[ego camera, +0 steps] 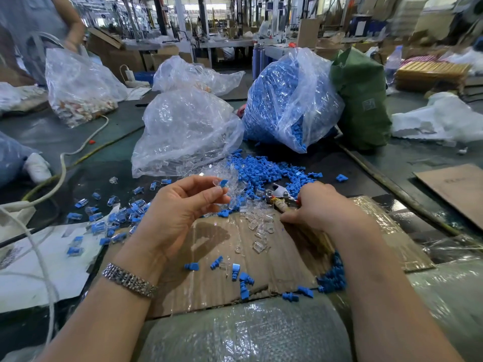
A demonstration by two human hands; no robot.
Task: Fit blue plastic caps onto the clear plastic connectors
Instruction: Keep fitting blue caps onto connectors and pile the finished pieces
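Left hand [180, 205] pinches a clear connector [218, 190] with a blue cap [224, 183] above the cardboard sheet [217, 259]. Right hand [324, 207] curls around a tool handle [281, 205], probably pliers, fingers partly hidden. Loose blue caps [271, 171] and clear connectors [258, 226] mid-counter; bag of caps [285, 100] and clear bag [185, 126] behind.
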